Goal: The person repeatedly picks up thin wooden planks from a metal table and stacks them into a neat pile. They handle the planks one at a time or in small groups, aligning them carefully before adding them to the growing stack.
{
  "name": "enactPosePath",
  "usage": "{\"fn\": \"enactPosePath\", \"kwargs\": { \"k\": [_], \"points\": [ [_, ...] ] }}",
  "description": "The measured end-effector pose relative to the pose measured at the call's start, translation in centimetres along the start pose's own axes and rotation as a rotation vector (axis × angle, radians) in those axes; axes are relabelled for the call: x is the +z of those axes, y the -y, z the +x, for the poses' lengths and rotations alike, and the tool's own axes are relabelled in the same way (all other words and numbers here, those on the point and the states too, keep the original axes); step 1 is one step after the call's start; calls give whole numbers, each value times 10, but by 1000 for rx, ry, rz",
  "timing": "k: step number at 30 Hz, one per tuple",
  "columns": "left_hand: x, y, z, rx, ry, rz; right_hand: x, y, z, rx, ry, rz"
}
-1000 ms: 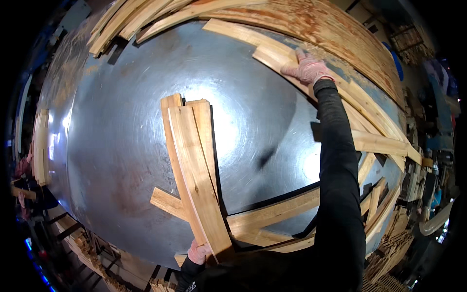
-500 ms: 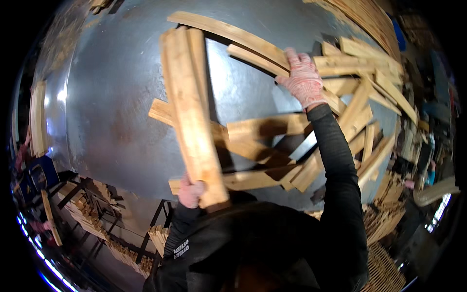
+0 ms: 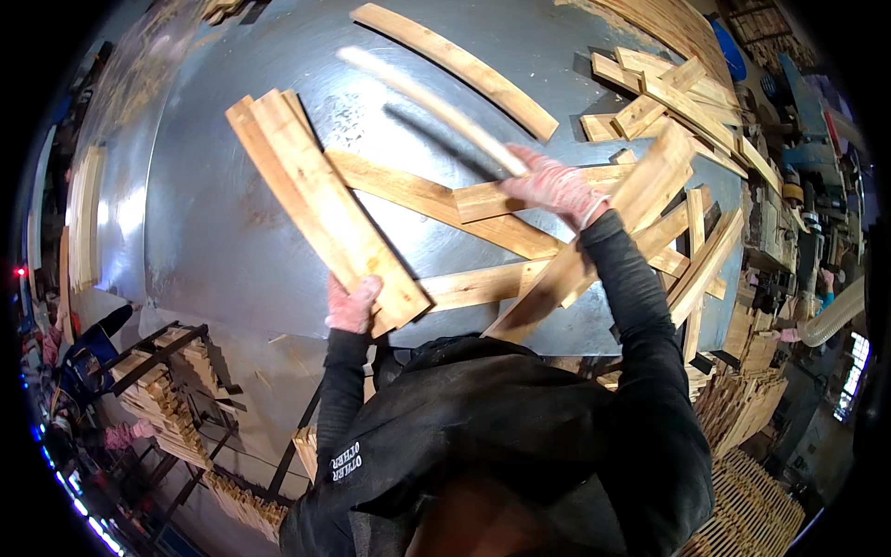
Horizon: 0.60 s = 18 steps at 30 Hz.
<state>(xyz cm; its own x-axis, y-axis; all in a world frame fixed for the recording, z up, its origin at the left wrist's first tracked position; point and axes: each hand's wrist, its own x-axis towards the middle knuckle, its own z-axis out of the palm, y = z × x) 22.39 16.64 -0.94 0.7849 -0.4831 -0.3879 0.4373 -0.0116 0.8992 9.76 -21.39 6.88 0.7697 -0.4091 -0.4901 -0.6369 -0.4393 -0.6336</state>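
Note:
My left hand (image 3: 353,303), in a pink-and-white knit glove, is closed around the near end of a small bundle of wooden boards (image 3: 320,200). The bundle slants away to the far left over the grey metal table (image 3: 213,223). In the same kind of glove, my right hand (image 3: 555,188) grips one end of a narrow wooden strip (image 3: 432,113). That strip is lifted off the table, blurred, its shadow below it. Beyond it a single board (image 3: 455,67) lies flat. Loose boards (image 3: 436,200) cross one another between and under my hands.
A jumbled pile of boards (image 3: 673,102) covers the table's far right, and more boards (image 3: 710,265) lean near its right edge. Stacked wood (image 3: 167,408) stands on a black metal rack (image 3: 232,436) at lower left. Other people's gloved hands (image 3: 128,434) show at the sides.
My right hand has picked up the narrow strip and drawn it nearer, away from the far board. The bundle in my left hand has swung left and its far end lower.

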Motion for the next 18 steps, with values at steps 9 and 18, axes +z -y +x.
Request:
{"fn": "enactPosePath", "kwargs": {
  "k": [9,18],
  "points": [
    [18,-1,2,-199,-28,-161,161,157,62,12,-83,105],
    [12,3,24,119,171,-199,211,158,-9,37,-90,259]
  ]
}}
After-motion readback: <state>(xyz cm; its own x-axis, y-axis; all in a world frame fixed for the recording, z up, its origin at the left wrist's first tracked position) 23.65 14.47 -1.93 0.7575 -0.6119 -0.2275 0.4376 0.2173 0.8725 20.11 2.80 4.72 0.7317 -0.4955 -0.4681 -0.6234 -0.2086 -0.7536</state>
